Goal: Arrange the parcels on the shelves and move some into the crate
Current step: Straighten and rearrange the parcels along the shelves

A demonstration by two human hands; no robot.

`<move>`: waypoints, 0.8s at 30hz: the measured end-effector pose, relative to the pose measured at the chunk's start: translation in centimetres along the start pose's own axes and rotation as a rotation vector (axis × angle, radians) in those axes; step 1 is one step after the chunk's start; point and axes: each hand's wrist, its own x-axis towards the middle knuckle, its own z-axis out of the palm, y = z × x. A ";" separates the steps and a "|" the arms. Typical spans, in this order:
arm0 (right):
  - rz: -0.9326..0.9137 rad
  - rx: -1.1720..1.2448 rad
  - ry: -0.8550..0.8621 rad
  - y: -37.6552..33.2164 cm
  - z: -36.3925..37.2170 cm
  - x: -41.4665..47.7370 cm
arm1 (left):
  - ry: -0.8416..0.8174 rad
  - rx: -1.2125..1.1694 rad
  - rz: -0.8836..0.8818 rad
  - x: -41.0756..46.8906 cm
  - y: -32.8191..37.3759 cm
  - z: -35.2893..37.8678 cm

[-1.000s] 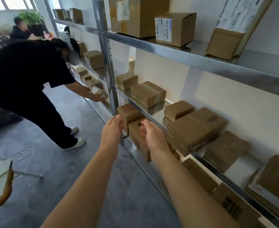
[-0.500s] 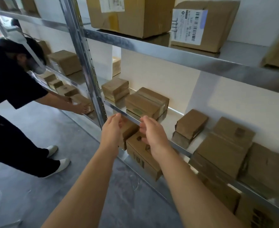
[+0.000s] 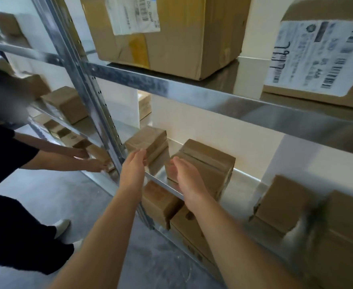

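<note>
Both open hands, left hand point(image 3: 133, 167) and right hand point(image 3: 185, 176), flank blocky cardboard parcels point(image 3: 202, 163) on steel shelf point(image 3: 240, 182)

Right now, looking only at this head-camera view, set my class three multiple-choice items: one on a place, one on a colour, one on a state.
1. Where does the large box with a white label stand?
A. On the floor
B. On the upper shelf
C. In a crate

2. What colour are the small parcels on the middle shelf?
A. Brown
B. Blue
C. White

3. What is the left hand doing?
A. Gripping a parcel tightly
B. Open, fingers at the stacked parcels
C. Resting on the floor

Answers:
1 B, it sits on the upper shelf.
2 A, all are brown cardboard.
3 B, its fingers are spread and close on nothing.
</note>
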 end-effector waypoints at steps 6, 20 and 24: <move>0.067 0.040 -0.003 -0.8 1.5 4.3 | -0.018 0.069 0.002 5.9 0.8 0.4; 0.120 0.081 0.232 -1.9 8.9 13.2 | -0.228 0.333 0.159 20.0 2.2 -1.0; 0.135 0.090 0.357 -2.7 11.4 15.4 | -0.326 0.519 0.200 23.9 2.0 -1.5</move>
